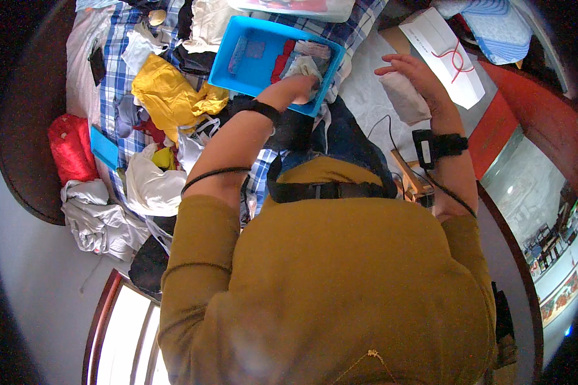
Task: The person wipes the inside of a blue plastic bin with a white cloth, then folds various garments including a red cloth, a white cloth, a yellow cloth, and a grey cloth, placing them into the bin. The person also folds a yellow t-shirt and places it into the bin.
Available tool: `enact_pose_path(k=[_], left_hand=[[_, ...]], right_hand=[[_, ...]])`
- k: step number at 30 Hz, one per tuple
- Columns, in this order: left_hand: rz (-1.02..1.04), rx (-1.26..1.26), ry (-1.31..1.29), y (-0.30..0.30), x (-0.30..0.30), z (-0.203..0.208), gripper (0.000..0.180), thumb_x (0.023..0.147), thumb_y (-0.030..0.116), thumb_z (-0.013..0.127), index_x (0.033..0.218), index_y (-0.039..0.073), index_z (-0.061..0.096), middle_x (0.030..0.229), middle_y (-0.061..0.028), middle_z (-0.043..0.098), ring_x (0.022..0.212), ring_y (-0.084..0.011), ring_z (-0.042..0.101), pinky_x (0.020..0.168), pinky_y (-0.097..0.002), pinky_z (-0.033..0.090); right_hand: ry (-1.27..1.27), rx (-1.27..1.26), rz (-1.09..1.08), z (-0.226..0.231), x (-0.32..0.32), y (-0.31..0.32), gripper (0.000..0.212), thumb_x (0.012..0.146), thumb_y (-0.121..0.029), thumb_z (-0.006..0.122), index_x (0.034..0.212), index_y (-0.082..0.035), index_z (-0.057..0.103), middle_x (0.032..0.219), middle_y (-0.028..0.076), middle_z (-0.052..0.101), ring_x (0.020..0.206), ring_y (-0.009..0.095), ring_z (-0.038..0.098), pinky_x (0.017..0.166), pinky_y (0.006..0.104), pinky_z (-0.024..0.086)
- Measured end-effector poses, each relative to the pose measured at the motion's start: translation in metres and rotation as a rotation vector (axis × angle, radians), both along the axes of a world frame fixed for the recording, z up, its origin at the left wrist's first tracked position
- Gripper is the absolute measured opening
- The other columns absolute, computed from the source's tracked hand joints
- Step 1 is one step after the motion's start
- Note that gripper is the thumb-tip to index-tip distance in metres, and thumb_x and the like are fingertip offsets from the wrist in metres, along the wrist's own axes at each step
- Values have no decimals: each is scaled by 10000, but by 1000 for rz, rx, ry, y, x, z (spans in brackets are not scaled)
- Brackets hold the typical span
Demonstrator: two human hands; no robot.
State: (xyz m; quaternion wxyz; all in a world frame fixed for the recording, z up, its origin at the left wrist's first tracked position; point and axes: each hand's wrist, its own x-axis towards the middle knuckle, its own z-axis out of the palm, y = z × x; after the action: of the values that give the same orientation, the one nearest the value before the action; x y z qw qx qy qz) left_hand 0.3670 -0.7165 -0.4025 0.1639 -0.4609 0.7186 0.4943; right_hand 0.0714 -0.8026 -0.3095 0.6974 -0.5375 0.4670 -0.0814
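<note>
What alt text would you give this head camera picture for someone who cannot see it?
Seen from above, a person's left hand reaches into a blue bin of folded cloths, while the right hand hovers open over a beige cloth. Clothes lie heaped alongside.

the blue plastic bin [237, 61] sits tilted on the heap of clothes, open side up, shallow and rectangular. inside it are small folded pieces packed toward the right half: a blue one at the upper left, a red one in the middle, pale grey and white ones by the near right corner. the left hand [300, 88] is down in that corner, pressing on the pale cloth [304, 66]. the right hand [412, 70] is out to the side, fingers spread, over a folded beige cloth [406, 99].
</note>
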Motion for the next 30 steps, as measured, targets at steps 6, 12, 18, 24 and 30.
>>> enact_pose_path(k=[6,12,18,24,30], left_hand=[[22,35,-175,16,-16,-42,580,753,146,591,1305,153,415,1094,-207,598,1027,-388,567,808,-446,471],[-46,135,-154,-9,-7,-16,566,710,227,623,1245,118,474,1145,-215,574,1040,-359,569,826,-448,478],[134,-268,-229,-24,-15,37,277,738,149,581,997,58,613,1018,-175,622,964,-331,598,792,-443,495],[395,-319,-86,-13,-15,18,288,780,226,565,994,36,595,1013,-208,608,983,-346,580,805,-450,482],[1059,82,760,-11,-17,61,428,901,369,464,1168,49,559,1117,-181,596,1044,-279,571,933,-381,424]], right_hand=[[-40,272,-203,5,12,7,396,897,-257,525,1218,-31,477,1039,130,651,863,163,615,726,238,493],[-210,397,-280,37,22,4,399,899,-281,519,1201,-21,505,1078,103,641,907,150,607,755,252,490],[-557,658,-440,58,29,-6,361,922,-276,497,1200,-48,524,1089,87,637,942,176,616,813,304,508],[-614,614,-545,50,47,-7,328,923,-265,514,1183,-66,533,1116,73,625,951,198,624,810,330,521],[-679,599,-488,40,82,-3,372,920,-314,523,1214,-86,507,1128,62,618,981,197,612,810,324,518]])
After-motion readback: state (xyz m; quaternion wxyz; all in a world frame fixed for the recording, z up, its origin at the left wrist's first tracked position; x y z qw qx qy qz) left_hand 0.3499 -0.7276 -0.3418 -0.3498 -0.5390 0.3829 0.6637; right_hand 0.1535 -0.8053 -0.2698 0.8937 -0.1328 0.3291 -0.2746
